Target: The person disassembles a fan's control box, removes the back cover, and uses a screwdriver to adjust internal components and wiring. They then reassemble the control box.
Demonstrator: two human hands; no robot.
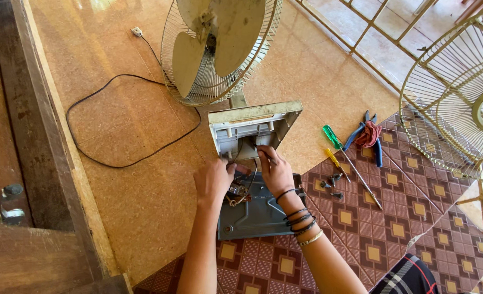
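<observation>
fan base (pixel 252 128), both hands (pixel 214 179) curled inside

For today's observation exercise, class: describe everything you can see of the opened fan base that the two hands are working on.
The fan base is a squarish box of pale, yellowed plastic, dusty and worn. It is opened: the upper shell stands tilted up, its whitish ribbed inside facing the camera, while a grey bottom plate lies flat on the floor below it. Wires run between the two halves. The left hand and the right hand both reach into the gap among the wires. The fan's stem rises just behind it.
</observation>
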